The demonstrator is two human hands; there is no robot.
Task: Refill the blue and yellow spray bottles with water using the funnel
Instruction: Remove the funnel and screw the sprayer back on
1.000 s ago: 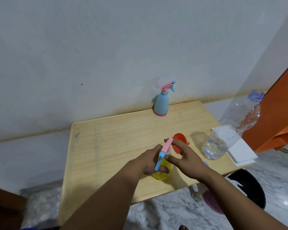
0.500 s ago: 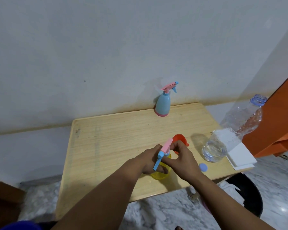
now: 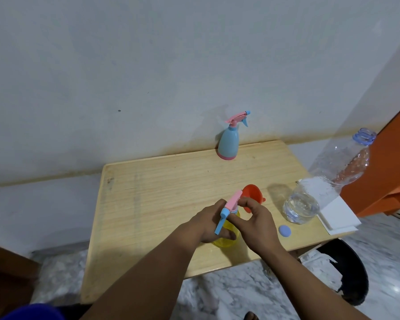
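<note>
The yellow spray bottle point(image 3: 224, 240) stands near the front of the wooden table point(image 3: 162, 192). My left hand point(image 3: 208, 225) wraps its body. My right hand point(image 3: 255, 221) pinches the pink and blue spray head point(image 3: 229, 207) at the bottle's neck. Just behind my right fingers lies the orange funnel point(image 3: 252, 192). At the table's back edge, against the wall, the blue spray bottle point(image 3: 228, 144) stands upright with its pink sprayer on. A large clear water bottle point(image 3: 319, 188), uncapped and with water at the bottom, stands at the right.
A blue cap point(image 3: 285, 230) lies on the table right of my right hand. White paper point(image 3: 337, 215) sits under and behind the water bottle at the table's right edge. An orange cabinet point(image 3: 393, 162) is at the far right, a black bin point(image 3: 346, 273) on the marble floor below.
The head camera has shifted slightly, so the scene sits lower in view. My right fingers have turned a little on the spray head; both hands stay at the yellow bottle.
</note>
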